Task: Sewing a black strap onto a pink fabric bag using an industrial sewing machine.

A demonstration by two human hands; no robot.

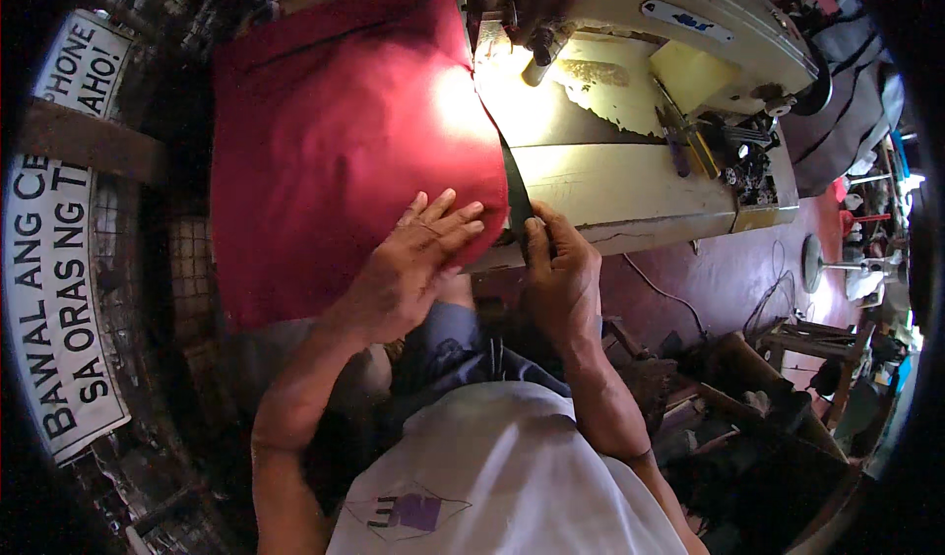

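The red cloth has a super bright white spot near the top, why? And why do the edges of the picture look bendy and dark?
Head view: a lamp at the sewing machine glares on the red cloth and the table, washing them out; the fisheye lens curves straight edges near the rim, and the corners go black; below the table it is dim and shadowy.

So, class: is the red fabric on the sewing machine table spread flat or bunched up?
Spread flat: the red fabric lies smooth, left hand pressing its corner.

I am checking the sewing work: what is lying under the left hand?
The left hand lies flat on red fabric on the sewing machine table. What is beneath the fabric is covered.
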